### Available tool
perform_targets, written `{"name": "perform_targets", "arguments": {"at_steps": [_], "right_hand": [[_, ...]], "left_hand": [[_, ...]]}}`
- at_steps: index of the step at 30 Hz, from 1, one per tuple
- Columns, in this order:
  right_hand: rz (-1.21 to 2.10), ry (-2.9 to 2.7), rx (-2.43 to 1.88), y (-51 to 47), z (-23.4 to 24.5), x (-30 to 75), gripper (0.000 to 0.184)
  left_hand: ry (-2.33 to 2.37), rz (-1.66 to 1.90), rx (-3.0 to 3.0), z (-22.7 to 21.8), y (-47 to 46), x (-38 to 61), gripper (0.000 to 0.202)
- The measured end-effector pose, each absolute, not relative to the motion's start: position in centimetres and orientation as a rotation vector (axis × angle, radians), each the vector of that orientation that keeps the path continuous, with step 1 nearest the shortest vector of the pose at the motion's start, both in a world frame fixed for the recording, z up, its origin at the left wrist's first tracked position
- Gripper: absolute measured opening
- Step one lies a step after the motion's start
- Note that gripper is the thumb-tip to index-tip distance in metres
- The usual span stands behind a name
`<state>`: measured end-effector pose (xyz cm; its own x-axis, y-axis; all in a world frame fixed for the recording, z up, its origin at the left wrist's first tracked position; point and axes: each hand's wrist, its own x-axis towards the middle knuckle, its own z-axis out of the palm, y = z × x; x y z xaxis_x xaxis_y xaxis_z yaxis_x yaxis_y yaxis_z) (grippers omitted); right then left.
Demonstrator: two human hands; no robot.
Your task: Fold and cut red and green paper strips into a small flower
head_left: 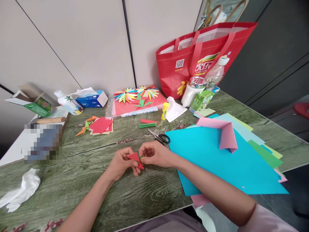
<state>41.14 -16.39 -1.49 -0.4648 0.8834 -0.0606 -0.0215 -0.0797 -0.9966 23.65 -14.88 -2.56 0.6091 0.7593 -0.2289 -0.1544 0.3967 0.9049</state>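
Note:
My left hand (124, 163) pinches a small folded red paper piece (134, 157) with pointed corners, held above the table. Against its right side, my right hand (154, 154) closes its thumb and forefinger on a small green paper bit (140, 158), mostly covered by the fingers. Just behind my right hand lie black-handled scissors (161, 137). Beyond them rest a folded green paper strip (147, 125) and a red strip (149, 121). A yellow glue stick (164, 111) stands upright close by.
Large blue paper (205, 161) tops a sheet stack at right, a folded pink sheet (229, 137) on it. Red paper squares (102, 124) lie left. Paper fans (126, 95) sit at the back beside a red bag (171, 74). Crumpled tissue (24, 190) is at far left.

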Motion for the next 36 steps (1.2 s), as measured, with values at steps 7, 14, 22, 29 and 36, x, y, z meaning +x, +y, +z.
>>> {"name": "perform_targets", "arguments": {"at_steps": [7,14,22,29,36], "right_hand": [[1.384,-1.537,-1.129,-16.6,-2.5,40.8,0.007],[1.176,-1.591,-1.158,-16.5,-3.1,40.7,0.009],[1.450,-1.443,-1.108,-16.0,-2.7,40.7,0.012],[1.505,-1.338,-1.014,-15.8,-2.9,40.8,0.025],[1.421,-1.358,-1.032,-15.6,-2.9,40.9,0.021]], "left_hand": [[0.792,0.626,1.040,-2.5,-15.0,23.7,0.024],[0.863,0.702,1.013,-2.5,-15.1,24.1,0.020],[0.906,0.744,1.010,-2.1,-15.2,24.0,0.020],[0.877,0.753,0.961,-2.3,-15.0,23.7,0.018],[0.828,0.715,0.832,-2.5,-14.7,23.3,0.020]]}}
